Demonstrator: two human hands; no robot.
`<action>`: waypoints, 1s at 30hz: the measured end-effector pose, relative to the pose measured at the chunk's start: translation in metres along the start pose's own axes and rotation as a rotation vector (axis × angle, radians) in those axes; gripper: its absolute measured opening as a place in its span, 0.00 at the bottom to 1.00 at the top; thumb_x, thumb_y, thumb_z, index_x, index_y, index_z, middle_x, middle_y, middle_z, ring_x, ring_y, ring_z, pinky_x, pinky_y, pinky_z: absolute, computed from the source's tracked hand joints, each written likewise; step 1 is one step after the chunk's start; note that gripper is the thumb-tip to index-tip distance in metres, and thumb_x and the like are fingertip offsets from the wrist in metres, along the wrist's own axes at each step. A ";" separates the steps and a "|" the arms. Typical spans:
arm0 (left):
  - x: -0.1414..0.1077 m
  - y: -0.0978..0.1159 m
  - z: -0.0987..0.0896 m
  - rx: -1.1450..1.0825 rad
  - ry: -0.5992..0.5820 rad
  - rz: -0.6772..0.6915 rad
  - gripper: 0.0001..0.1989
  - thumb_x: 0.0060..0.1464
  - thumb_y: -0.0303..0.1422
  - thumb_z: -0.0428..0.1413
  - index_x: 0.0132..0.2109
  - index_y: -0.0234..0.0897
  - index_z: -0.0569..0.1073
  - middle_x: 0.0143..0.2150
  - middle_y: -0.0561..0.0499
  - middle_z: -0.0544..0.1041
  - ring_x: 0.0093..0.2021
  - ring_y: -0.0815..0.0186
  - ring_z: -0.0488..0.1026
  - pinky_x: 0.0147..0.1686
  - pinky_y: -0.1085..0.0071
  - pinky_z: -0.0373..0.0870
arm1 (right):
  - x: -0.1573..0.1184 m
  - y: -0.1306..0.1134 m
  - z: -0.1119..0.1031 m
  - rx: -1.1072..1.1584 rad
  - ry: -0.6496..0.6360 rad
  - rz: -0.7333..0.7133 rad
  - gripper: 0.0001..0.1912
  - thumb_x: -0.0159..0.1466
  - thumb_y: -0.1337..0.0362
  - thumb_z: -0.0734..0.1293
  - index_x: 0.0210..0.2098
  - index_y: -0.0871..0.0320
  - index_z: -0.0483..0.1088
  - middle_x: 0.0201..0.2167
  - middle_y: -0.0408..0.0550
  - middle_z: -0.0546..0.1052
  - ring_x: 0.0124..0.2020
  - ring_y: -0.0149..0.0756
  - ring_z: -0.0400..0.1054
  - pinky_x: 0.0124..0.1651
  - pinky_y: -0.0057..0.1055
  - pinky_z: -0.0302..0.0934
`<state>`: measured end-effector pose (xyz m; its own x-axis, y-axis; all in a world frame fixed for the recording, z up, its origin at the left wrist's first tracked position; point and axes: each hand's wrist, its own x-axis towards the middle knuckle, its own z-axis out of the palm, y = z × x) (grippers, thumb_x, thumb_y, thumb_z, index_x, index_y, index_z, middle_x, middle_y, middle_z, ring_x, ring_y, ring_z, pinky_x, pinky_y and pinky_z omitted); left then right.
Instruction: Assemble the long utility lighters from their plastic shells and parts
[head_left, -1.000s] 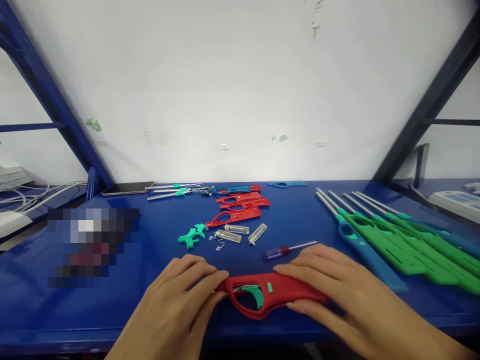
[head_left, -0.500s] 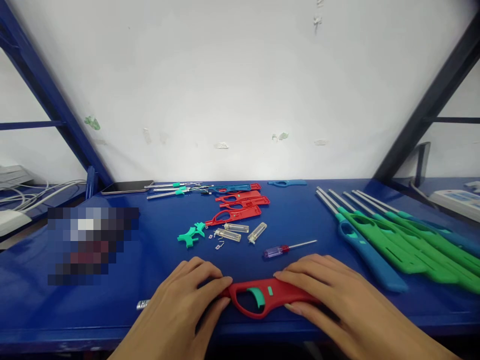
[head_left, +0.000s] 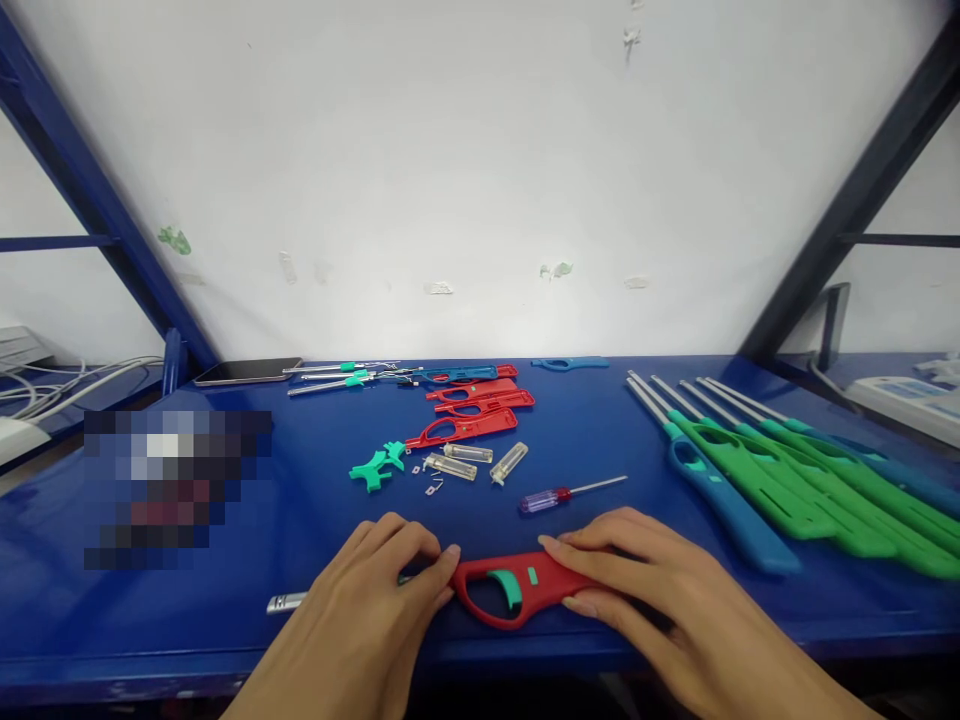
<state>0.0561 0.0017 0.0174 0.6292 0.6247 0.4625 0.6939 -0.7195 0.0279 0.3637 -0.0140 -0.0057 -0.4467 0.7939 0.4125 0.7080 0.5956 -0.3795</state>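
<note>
A red lighter (head_left: 551, 582) with a green trigger lies level near the table's front edge, between both hands. My left hand (head_left: 375, 600) pinches its narrow front end, with thumb and fingers closed; the metal tube pokes out left of that hand. Around the handle's right part, my right hand (head_left: 652, 590) is closed, thumb below and fingers above. Just beyond the lighter lies a screwdriver (head_left: 546, 500) with a purple and red handle. Clear fuel tanks (head_left: 454, 467) and green triggers (head_left: 370, 472) sit farther back.
Red half shells (head_left: 480, 428), a blue shell (head_left: 570, 363) and metal tubes (head_left: 330, 383) lie toward the wall. Several green and blue lighters (head_left: 780, 485) fill the right side. A phone (head_left: 247, 372) is at the back left, with a blurred object in front of it.
The lighter's front end and more of its metal tube now show at the left hand. Both hands still hold it. The whole view has shifted slightly.
</note>
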 end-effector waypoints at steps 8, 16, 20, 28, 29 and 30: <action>0.001 0.001 0.002 0.113 0.015 0.040 0.27 0.53 0.15 0.46 0.49 0.40 0.81 0.42 0.49 0.84 0.39 0.54 0.82 0.42 0.54 0.82 | 0.002 -0.002 0.001 0.092 -0.040 0.091 0.16 0.77 0.54 0.66 0.62 0.39 0.76 0.57 0.45 0.80 0.58 0.40 0.76 0.63 0.37 0.72; 0.000 0.001 0.008 0.121 0.125 0.016 0.17 0.68 0.21 0.49 0.53 0.41 0.78 0.47 0.50 0.83 0.44 0.57 0.79 0.47 0.61 0.74 | -0.003 0.001 0.003 0.184 -0.056 0.328 0.23 0.73 0.47 0.69 0.66 0.37 0.72 0.64 0.46 0.75 0.66 0.47 0.70 0.68 0.41 0.67; 0.000 0.005 0.008 0.109 0.211 0.040 0.15 0.72 0.22 0.49 0.56 0.38 0.78 0.51 0.47 0.82 0.53 0.58 0.77 0.56 0.63 0.68 | 0.002 -0.005 -0.002 0.289 -0.076 0.338 0.24 0.74 0.52 0.70 0.68 0.37 0.69 0.59 0.44 0.77 0.59 0.40 0.74 0.65 0.33 0.67; 0.011 0.012 0.005 0.013 0.265 0.114 0.14 0.77 0.26 0.49 0.54 0.39 0.80 0.49 0.53 0.85 0.51 0.63 0.79 0.60 0.66 0.66 | 0.012 -0.013 -0.005 0.334 -0.020 0.200 0.09 0.76 0.54 0.69 0.50 0.44 0.82 0.45 0.40 0.85 0.45 0.35 0.79 0.52 0.26 0.70; 0.011 0.010 0.003 0.032 0.257 0.105 0.13 0.77 0.28 0.49 0.55 0.40 0.79 0.49 0.54 0.86 0.51 0.63 0.80 0.59 0.66 0.67 | 0.011 -0.012 -0.005 0.327 0.003 0.185 0.09 0.76 0.56 0.69 0.50 0.44 0.82 0.44 0.40 0.85 0.44 0.35 0.79 0.50 0.26 0.71; 0.011 0.008 0.001 0.072 0.253 0.085 0.13 0.78 0.32 0.49 0.57 0.40 0.79 0.50 0.53 0.85 0.51 0.61 0.80 0.57 0.64 0.67 | 0.011 -0.012 -0.005 0.321 0.024 0.172 0.09 0.76 0.57 0.69 0.51 0.44 0.83 0.43 0.40 0.85 0.42 0.35 0.79 0.48 0.27 0.71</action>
<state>0.0691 0.0030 0.0219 0.5850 0.4604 0.6677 0.6708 -0.7374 -0.0792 0.3534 -0.0132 0.0071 -0.3206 0.8849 0.3378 0.5624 0.4648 -0.6839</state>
